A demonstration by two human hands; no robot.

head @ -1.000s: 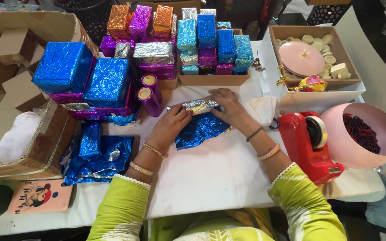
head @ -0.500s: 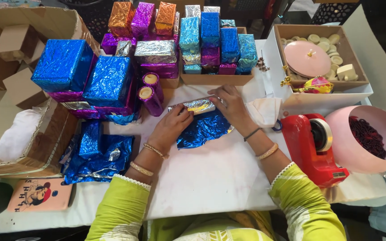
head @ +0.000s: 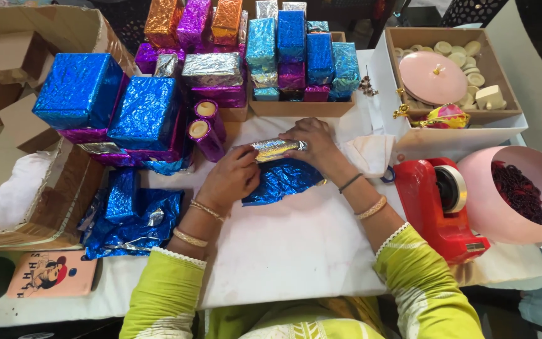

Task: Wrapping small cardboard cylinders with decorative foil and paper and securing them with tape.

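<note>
Silver foil is covering the small roll (head: 276, 149), which is lying on a crumpled blue foil sheet (head: 281, 181) on the white surface (head: 296, 251). Compared with the frame half a second earlier, both hands are sitting in nearly the same places; the left hand (head: 230, 177) is closing slightly further in on the roll's left end, and the red tape dispenser (head: 443, 207) and pink bowl (head: 514, 193) are appearing a little nearer the middle as the camera is shifting.

The roll's long axis is running roughly from 9 o'clock to 3 o'clock, with the right end tilting slightly toward 2 o'clock. The roll is lying flat, not upright.

The left hand is pinching the roll's left end between thumb and fingers. The right hand (head: 313, 141) is curling over the right end, with its fingers pressing the roll from above.

At 11 o'clock from the roll, two purple cylinders (head: 205, 125) are leaning beside stacked blue wrapped boxes (head: 114, 107). At 12 o'clock, a cardboard tray (head: 302, 108) is holding wrapped blocks in blue, purple, orange and silver. At 8 o'clock, loose blue foil (head: 130, 216) is lying in a heap. At 4 o'clock, the tape dispenser is standing just beside the pink bowl.
</note>
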